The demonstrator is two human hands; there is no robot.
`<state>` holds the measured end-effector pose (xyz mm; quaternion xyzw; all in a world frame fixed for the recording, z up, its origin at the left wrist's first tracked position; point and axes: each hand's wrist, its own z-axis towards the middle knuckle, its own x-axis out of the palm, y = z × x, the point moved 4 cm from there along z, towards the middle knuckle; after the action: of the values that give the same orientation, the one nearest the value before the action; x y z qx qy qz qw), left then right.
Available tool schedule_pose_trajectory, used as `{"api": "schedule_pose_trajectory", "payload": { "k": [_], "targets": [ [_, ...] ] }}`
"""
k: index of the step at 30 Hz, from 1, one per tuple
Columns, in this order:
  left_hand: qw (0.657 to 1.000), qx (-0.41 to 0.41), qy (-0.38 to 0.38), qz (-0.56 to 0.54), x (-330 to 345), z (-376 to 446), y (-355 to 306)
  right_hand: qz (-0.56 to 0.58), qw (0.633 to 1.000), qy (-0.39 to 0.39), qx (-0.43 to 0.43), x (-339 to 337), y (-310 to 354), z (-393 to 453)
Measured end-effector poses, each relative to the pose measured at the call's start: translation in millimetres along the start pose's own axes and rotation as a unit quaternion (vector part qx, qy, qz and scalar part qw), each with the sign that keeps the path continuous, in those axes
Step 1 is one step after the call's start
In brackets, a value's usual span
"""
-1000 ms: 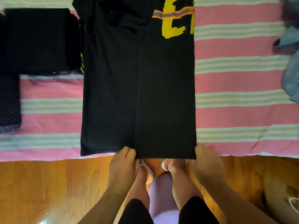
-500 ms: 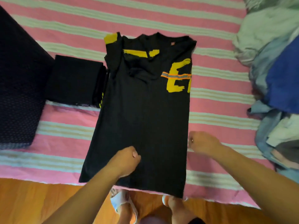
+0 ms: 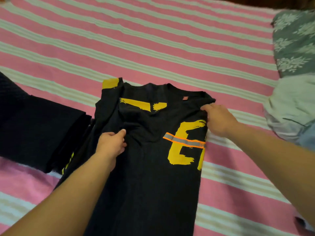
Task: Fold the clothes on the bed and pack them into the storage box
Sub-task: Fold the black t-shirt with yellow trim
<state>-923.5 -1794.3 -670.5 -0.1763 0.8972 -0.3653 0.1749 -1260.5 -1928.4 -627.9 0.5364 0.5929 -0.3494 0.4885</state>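
Left hand [image 3: 111, 143] has its fingers [image 3: 121, 133] pinching a bunched wrinkle mid-chest on the black t-shirt [image 3: 144, 167], and the right hand [image 3: 217, 120] grips the shoulder edge by the collar. The shirt lies lengthwise on the striped bed [image 3: 153, 48], sides already folded in. I'd guess it's light, floppy cotton that creases easily and won't hold shape, so grab it at the corners or the folded edges, not the middle. A folded dark stack [image 3: 39, 132] sits touching its left side, loose unfolded clothes [image 3: 293, 106] are piled off to the right. Can't see the storage box anywhere.
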Motion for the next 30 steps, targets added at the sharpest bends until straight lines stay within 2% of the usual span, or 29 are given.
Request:
{"api": "schedule_pose_trajectory", "payload": {
  "k": [5,7,10,12,14,16,18,20,23,26,30],
  "targets": [
    [0.999,0.013,-0.012,-0.048,45,40,-36,-0.014,1.000,-0.019,-0.013,8,0,74],
    [0.998,0.001,-0.004,-0.059,46,40,-38,-0.021,0.998,-0.054,-0.026,1,5,85],
    [0.992,0.061,-0.027,-0.107,22,29,-45,0.006,0.988,-0.150,-0.042,-6,18,87],
    [0.988,0.083,-0.004,-0.126,8,23,-48,-0.012,0.983,-0.176,-0.049,-3,33,90],
    [0.991,0.052,0.054,-0.111,7,22,-44,-0.017,0.981,-0.193,-0.029,5,44,90],
    [0.991,-0.008,0.096,-0.091,10,23,-39,0.020,0.968,-0.251,0.012,8,51,76],
    [0.988,-0.053,0.124,-0.069,12,23,-38,0.043,0.953,-0.300,0.015,13,58,50],
    [0.989,-0.047,0.136,-0.040,13,24,-42,0.014,0.968,-0.250,-0.010,37,54,27],
    [0.990,-0.005,0.122,-0.064,12,15,-57,-0.038,0.998,-0.057,0.006,80,26,16],
    [0.985,0.011,0.137,-0.103,2,-4,-61,-0.037,0.999,-0.022,0.017,91,16,22],
    [0.989,-0.045,0.137,-0.006,-6,1,-60,-0.039,0.999,0.007,0.018,79,20,28]
  ]
}}
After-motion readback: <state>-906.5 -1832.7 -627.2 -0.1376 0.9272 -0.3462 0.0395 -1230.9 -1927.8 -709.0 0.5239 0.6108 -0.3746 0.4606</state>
